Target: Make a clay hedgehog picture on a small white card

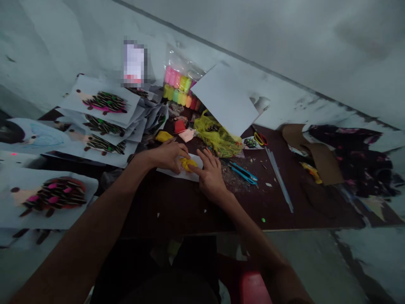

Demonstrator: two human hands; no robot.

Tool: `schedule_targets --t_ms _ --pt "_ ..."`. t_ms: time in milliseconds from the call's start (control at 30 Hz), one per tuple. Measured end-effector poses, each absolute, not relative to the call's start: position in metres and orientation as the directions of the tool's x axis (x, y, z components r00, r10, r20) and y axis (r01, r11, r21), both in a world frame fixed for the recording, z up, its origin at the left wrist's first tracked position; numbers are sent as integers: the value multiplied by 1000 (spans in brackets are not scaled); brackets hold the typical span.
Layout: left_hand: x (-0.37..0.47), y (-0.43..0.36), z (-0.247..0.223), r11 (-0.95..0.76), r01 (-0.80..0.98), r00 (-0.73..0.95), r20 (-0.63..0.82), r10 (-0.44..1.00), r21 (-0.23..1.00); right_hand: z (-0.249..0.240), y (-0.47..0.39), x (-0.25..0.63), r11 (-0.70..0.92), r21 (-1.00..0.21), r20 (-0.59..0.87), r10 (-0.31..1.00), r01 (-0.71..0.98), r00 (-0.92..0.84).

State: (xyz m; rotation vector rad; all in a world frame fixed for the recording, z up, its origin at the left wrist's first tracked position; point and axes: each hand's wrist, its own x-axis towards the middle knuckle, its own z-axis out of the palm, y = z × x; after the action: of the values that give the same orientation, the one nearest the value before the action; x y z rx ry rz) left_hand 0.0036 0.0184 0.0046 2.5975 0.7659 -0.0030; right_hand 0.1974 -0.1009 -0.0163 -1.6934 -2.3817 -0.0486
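A piece of yellow modelling clay (187,164) lies on a small sheet of white paper (191,176) near the middle of the dark table. My left hand (167,156) is curled at its left side, thumb and fingers closed about the edge of the clay. From the right, my right hand (211,174) reaches in palm down, its index finger touching the clay and the other fingers stretched out over the paper. Just behind my left hand sits another yellow lump (163,136), beside a red piece (180,126) and a pale pink piece (187,134).
Stacked papers with hedgehog pictures (106,102) fill the left. Bagged coloured clay (180,86), a yellow-green plastic bag (218,139) and a white sheet (226,99) stand behind. Rightward lie a blue cutter (243,173), scissors (260,138), clear sticks (280,179) and brown cardboard (322,162).
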Motion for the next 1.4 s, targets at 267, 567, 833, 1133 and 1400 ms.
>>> schedule_targets --t_ms 267,567,833,1133,1400 --pt "5 20 -4 -753 522 842 -102 530 400 -16 -99 189 398 -66 138 912 915 -386" --pt "5 17 2 -751 520 844 -108 526 407 -19 -98 185 434 -82 166 894 897 -417" --pt "4 16 2 -745 529 837 -105 537 405 -18 -92 189 286 -97 177 948 953 -266" --pt "6 21 -3 -752 539 835 -122 537 379 -26 -98 179 291 -147 173 949 945 -265" --pt "5 20 0 -763 511 852 -113 512 395 -27 -101 174 333 -136 201 932 933 -303"
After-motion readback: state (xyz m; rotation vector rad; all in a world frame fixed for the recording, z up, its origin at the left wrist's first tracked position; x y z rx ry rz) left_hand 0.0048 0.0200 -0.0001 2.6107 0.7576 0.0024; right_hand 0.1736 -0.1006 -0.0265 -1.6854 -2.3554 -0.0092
